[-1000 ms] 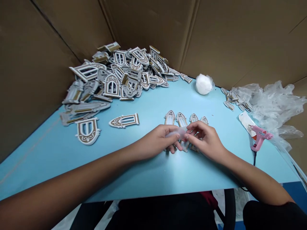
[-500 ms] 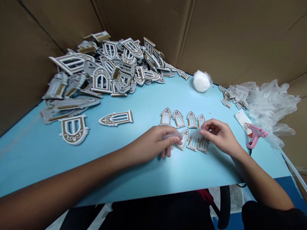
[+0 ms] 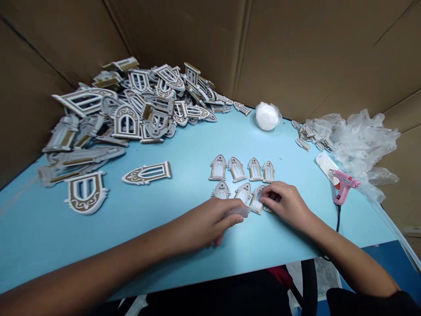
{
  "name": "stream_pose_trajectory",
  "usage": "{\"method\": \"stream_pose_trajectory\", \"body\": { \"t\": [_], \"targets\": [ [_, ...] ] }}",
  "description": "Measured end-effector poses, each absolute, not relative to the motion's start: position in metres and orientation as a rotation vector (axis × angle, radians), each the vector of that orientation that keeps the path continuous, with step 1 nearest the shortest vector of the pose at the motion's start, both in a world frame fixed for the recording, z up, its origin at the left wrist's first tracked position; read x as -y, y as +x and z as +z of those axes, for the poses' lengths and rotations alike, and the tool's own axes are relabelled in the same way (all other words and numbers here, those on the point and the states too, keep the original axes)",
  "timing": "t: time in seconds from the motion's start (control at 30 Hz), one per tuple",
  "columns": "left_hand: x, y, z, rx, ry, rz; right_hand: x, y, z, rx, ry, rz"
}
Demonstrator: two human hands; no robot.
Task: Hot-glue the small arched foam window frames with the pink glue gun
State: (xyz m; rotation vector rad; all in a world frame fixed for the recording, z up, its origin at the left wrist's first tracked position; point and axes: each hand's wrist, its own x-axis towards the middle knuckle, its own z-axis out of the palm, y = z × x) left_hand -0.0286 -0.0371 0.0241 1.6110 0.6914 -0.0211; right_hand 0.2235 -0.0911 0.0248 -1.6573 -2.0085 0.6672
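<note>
My left hand (image 3: 210, 221) is shut on a translucent strip of film (image 3: 238, 211), which sticks out past the fingertips. My right hand (image 3: 284, 202) lies flat-fingered on a small arched foam window piece (image 3: 257, 199), and its fingers rest there without gripping. Above the hands, a row of four small window pieces with gold trim lies on the table, among them one (image 3: 218, 167) at the left end. A lower row includes another piece (image 3: 221, 190) and a further one (image 3: 243, 192). Under my right palm, more of that row is hidden.
A heap of larger foam window pieces (image 3: 131, 105) lies against cardboard walls (image 3: 296, 52) at the back left. A pink glue gun (image 3: 344, 186) with a black cord, a white ball in plastic (image 3: 267, 116) and crumpled clear plastic (image 3: 365, 145) lie at the right.
My right hand has moved down and left onto the lower row and no longer pinches the film. My left hand still holds the strip, and the view has shifted.
</note>
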Motion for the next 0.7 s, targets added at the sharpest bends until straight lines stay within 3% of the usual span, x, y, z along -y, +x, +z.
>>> {"method": "stream_pose_trajectory", "body": {
  "t": [0.23, 0.47, 0.7],
  "targets": [
    [0.038, -0.027, 0.024, -0.705, 1.531, 0.059, 0.097, 0.222, 0.022, 2.116, -1.606, 0.319],
    [0.035, -0.025, 0.021, -0.736, 1.516, 0.173, 0.094, 0.222, 0.034, 2.166, -1.739, 0.526],
    [0.040, -0.025, 0.026, -0.679, 1.687, 0.024, 0.102, 0.221, 0.031, 2.205, -1.736, 0.424]
  ]
}}
